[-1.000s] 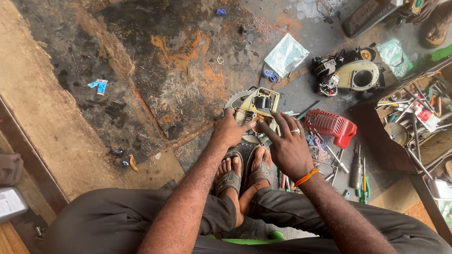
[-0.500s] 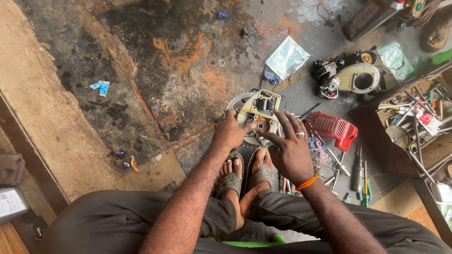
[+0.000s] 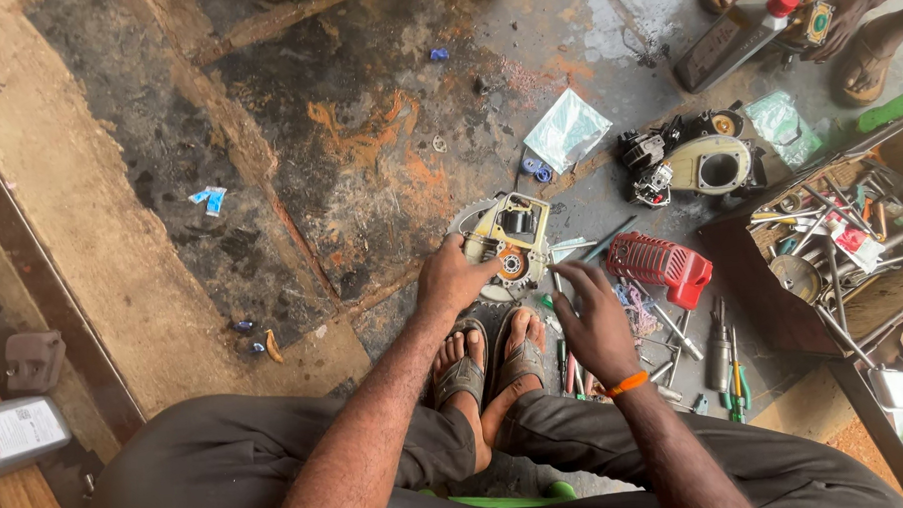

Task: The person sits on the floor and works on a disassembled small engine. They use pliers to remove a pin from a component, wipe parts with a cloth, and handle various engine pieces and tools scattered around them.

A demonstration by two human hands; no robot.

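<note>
A cream-coloured engine housing (image 3: 511, 240) with a round toothed plate under it lies on the stained floor just ahead of my sandalled feet (image 3: 490, 358). My left hand (image 3: 454, 276) rests on its near left edge and holds it down. My right hand (image 3: 592, 314), with an orange band at the wrist, pinches a thin metal tool (image 3: 554, 275) whose tip points at the housing's right side. A small orange round part shows in the housing's middle.
A red slotted cover (image 3: 662, 267) and loose screwdrivers lie to the right. A second dismantled engine part (image 3: 704, 165) sits farther back. An open wooden toolbox (image 3: 841, 240) stands at right. Another person's sandalled foot (image 3: 865, 54) and a bottle (image 3: 734, 34) are top right.
My right hand has drawn back from on top of the housing to its right side, now holding the thin tool. My left hand stays on the housing.
</note>
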